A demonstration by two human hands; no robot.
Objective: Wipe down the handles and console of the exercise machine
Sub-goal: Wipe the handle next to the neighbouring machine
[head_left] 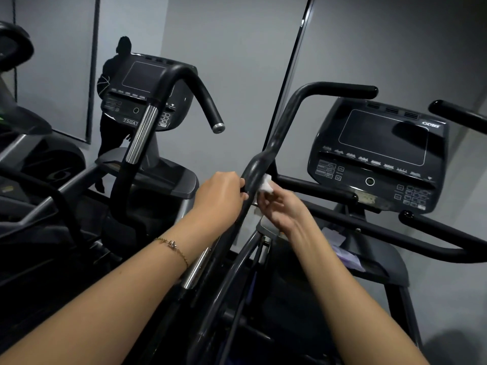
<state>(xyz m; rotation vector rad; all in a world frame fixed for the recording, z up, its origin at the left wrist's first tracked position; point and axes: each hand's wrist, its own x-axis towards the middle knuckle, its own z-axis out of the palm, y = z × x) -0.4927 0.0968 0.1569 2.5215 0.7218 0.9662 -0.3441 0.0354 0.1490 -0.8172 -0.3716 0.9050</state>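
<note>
A black curved handle [284, 122] of the exercise machine rises through the middle of the view. My left hand [218, 196] is shut around its lower bend. My right hand [279, 206] holds a small white wipe [265, 183] pressed against the right side of the same handle, just beside my left hand. The dark console [379, 154] with a screen and keypad stands at the right. A second handle tip [458, 111] pokes in from the far right, above a lower black bar [434, 233].
A mirror on the wall at the left reflects the machine's console [147, 93], a curved handle [195, 85] and a dark figure [116, 75]. Another machine's dark frame [31, 164] fills the left edge. Grey wall lies behind.
</note>
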